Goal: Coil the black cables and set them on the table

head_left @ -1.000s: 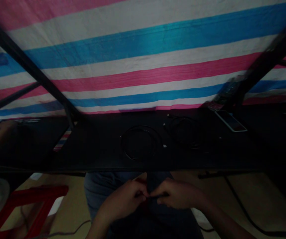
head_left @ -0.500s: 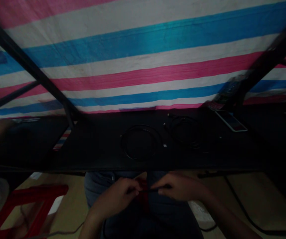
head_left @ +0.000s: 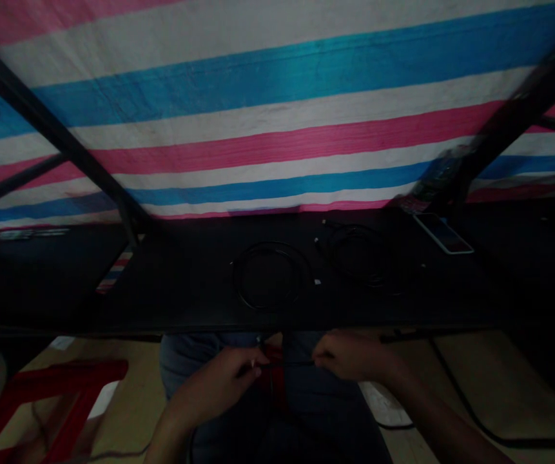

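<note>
My left hand (head_left: 214, 380) and my right hand (head_left: 349, 354) are low over my lap, just below the front edge of a black table (head_left: 161, 303). Between them, a thin black cable (head_left: 289, 363) runs nearly level, pinched in the fingers of both hands. A red item (head_left: 273, 377) lies behind the cable against my dark trousers; its kind is hard to tell in the dim light. On the tabletop, out of reach of both hands, lie a coiled black cable (head_left: 270, 274) and a second black cable coil (head_left: 369, 258).
A smartphone (head_left: 444, 233) lies face up at the table's far right. Dark metal struts (head_left: 59, 138) cross a pink, white and blue striped tarpaulin (head_left: 277, 135) behind. A red stool (head_left: 49, 393) stands low left, and a black floor cable (head_left: 475, 412) runs low right.
My hands have drawn apart, the left moving left and the right moving right and slightly up. The cable between them now shows as a longer stretch. The table items appear unmoved.
</note>
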The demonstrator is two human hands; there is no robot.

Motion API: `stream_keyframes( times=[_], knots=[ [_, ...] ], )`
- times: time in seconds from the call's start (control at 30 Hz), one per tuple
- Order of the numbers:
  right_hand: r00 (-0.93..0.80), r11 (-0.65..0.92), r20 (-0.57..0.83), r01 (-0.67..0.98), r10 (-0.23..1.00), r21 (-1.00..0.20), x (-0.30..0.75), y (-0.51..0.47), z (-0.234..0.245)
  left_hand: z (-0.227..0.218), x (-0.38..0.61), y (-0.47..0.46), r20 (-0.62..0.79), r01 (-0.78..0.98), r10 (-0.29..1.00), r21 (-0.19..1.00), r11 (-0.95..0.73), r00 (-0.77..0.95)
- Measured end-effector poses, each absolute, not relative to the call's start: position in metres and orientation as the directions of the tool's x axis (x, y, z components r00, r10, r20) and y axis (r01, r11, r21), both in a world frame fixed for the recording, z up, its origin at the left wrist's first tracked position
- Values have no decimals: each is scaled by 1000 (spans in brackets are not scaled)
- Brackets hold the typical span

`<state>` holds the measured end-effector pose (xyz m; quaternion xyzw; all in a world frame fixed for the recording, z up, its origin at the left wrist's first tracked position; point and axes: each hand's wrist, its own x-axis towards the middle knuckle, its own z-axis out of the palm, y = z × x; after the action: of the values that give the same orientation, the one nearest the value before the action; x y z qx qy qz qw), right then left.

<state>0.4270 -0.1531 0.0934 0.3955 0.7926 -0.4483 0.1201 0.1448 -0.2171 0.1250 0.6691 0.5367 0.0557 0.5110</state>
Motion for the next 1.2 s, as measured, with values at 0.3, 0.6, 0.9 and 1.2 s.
stream_keyframes(
  times=[0.3, 0.6, 0.9, 1.2],
  knots=[
    [-853, 181, -303, 408, 426, -895, 398, -168, 101, 132, 169, -213, -487, 650, 741, 754, 91, 462],
    [-718, 253, -529, 673, 452, -695, 426, -150, 91, 128, 143, -212, -487, 632, 752, 766, 123, 445],
    [-841, 195, -323, 438, 434, -878, 405, -165, 98, 126, 161, -214, -521, 676, 747, 725, 132, 413],
    [-731, 308, -502, 663, 462, -682, 412, -159, 88, 133, 158, -216, -536, 704, 732, 702, 110, 421]
  ],
)
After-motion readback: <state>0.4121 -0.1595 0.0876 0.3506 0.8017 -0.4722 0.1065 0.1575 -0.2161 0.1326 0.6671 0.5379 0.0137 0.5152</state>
